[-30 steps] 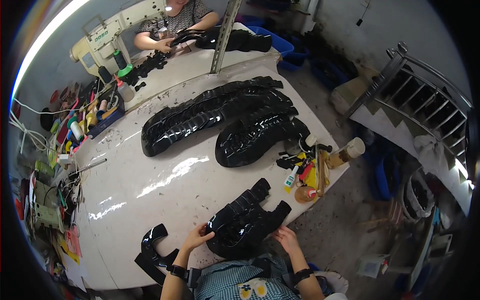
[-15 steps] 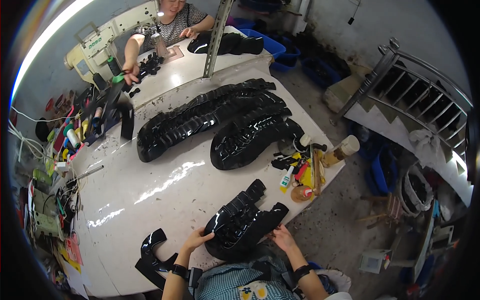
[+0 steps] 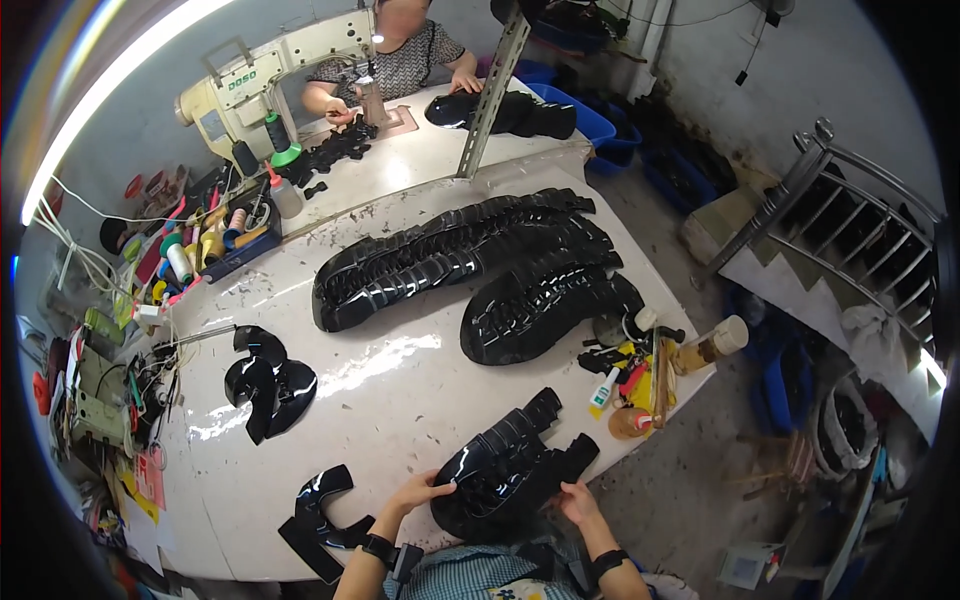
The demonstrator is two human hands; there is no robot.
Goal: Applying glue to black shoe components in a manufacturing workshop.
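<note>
At the table's near edge lies a stack of glossy black shoe uppers (image 3: 500, 465), overlapped one on another. My left hand (image 3: 418, 490) grips its left side, thumb on top and the other fingers partly hidden. My right hand (image 3: 577, 502) pinches the lower right edge of the same stack. Left of my left hand lie curved black shoe pieces (image 3: 322, 510), flat on the table. Farther left is another group of glossy black pieces (image 3: 272, 385).
Two longer rows of black uppers (image 3: 450, 255) (image 3: 540, 310) fill the table's middle. Glue bottles (image 3: 630, 422) and a jar (image 3: 712, 343) stand at the right corner. Across the table, a person sits at a sewing machine (image 3: 260, 85). A metal post (image 3: 492, 95) rises between. Thread spools (image 3: 177, 258) crowd the left.
The view has shifted, so the scene sits lower and to the right. A blurred black bundle near the far left now rests on the table, and the co-worker's arm has drawn back. My hands keep their hold.
</note>
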